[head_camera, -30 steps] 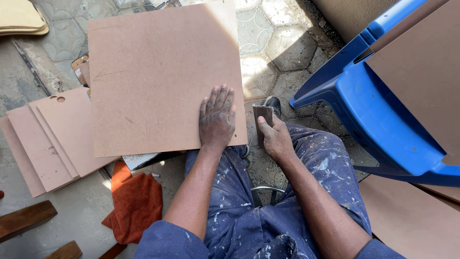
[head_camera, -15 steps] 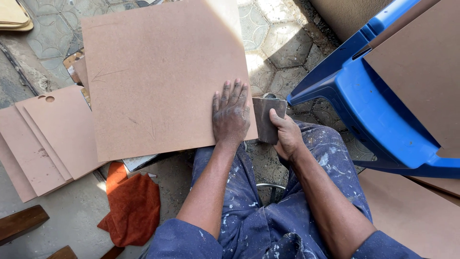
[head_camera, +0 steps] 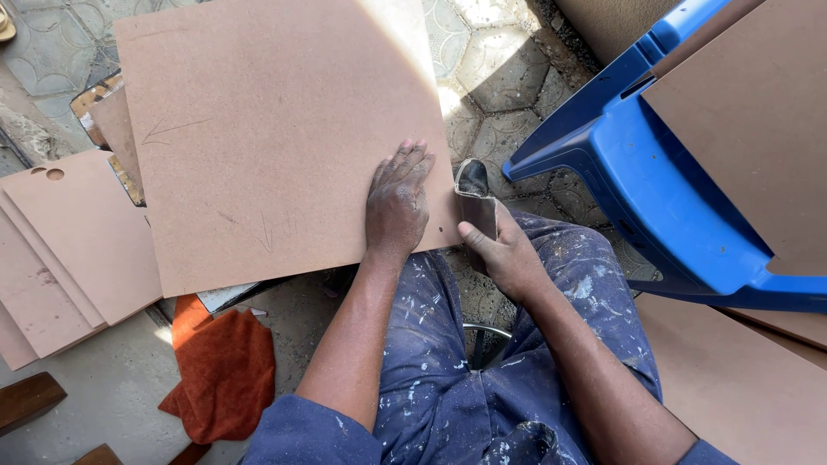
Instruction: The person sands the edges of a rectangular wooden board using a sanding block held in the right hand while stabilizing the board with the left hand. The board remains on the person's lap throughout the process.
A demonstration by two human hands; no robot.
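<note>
**Board held flat, sanding block at its right edge**

Since the earlier frames the right hand point(head_camera: 508, 254) has carried the sanding block point(head_camera: 476, 202) up along the right edge of the board, from near the lower corner to a point beside the left hand's fingertips; the board itself has shifted slightly toward the upper right of the view.

Left hand point(head_camera: 398, 205): laid palm down on the board point(head_camera: 267, 138), fingers close together and stretched flat, gripping nothing, pressing near the board's lower right corner.

Right hand: closed round the sanding block, thumb across its face, fingers behind. The block stands on end, touching the board's right edge just beside the left hand.

Board: a large, plain brown sheet, roughly square, resting across the person's lap and reaching out over the ground. Faint pencil arrows show on its surface, and a small hole sits near the lower right corner.

Person: seated, in blue trousers point(head_camera: 448, 379) flecked with pale paint.

Surroundings: a stack of smaller brown panels point(head_camera: 69, 250) lies to the left, partly under the board, one with a round hole near its corner. An orange cloth point(head_camera: 220, 370) lies on the ground below the board. A blue plastic chair point(head_camera: 655, 181) stands to the right, with another brown sheet point(head_camera: 758, 120) resting on it. Patterned paving point(head_camera: 491, 52) shows beyond the board.
</note>
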